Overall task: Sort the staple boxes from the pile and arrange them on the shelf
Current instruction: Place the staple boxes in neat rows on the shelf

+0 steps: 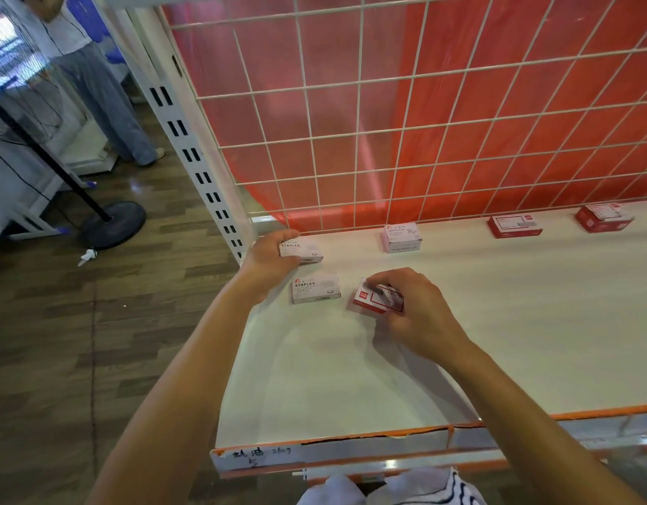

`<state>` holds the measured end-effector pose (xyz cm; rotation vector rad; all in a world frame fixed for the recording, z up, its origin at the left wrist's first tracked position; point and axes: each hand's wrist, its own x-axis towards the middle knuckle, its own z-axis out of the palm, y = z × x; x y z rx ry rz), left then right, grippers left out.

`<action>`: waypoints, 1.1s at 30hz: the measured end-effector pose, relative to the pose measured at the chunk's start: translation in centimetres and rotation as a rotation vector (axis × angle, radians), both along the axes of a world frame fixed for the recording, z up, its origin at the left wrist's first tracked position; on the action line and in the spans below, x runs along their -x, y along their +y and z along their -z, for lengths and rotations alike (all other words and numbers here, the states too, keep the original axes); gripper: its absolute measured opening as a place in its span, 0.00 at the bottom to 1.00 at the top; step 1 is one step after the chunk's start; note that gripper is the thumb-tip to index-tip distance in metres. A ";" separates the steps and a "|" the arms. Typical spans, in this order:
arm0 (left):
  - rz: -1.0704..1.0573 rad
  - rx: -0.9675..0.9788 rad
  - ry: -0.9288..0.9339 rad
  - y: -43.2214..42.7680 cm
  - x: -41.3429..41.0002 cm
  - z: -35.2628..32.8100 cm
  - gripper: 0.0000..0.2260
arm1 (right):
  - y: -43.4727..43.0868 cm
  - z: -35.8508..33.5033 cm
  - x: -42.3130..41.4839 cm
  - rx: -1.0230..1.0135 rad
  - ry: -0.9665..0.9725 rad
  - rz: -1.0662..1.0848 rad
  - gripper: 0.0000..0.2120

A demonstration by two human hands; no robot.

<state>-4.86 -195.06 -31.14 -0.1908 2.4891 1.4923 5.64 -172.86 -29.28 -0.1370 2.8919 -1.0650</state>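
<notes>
Shelf (351, 377): red box (370, 303) under right fingers (389, 282)

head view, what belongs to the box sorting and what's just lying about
Job: white STAPLES box in left hand; second white STAPLES box; red-and-white box in right hand; two red boxes at back; white shelf.
Lying about: crumpled white tissue on floor; black round stand base.
</notes>
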 end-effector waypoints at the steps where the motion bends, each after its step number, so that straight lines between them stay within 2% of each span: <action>1: 0.045 0.105 0.048 0.0 0.0 0.0 0.23 | 0.0 -0.1 0.1 -0.002 -0.006 0.000 0.23; 7: 0.215 0.329 0.190 0.0 0.7 0.1 0.20 | -0.4 -0.4 0.4 -0.007 -0.038 0.005 0.24; 12: 0.212 0.476 0.367 -0.3 0.3 0.9 0.19 | -0.4 -0.2 0.7 0.001 -0.045 0.014 0.24; 16: 0.331 0.476 0.514 -0.6 -2.6 0.7 0.14 | -0.3 0.1 1.0 0.012 -0.044 0.028 0.24; 19: 0.417 0.556 0.533 -1.0 -3.7 0.8 0.17 | -0.4 0.4 1.3 0.003 -0.038 0.016 0.23; 30: 0.267 0.567 0.585 0.8 -2.0 1.6 0.16 | -0.6 0.7 2.2 -0.009 -0.006 0.005 0.23; 33: 0.304 0.573 0.522 0.8 -1.2 1.4 0.15 | -0.3 0.8 2.2 -0.008 0.003 0.021 0.23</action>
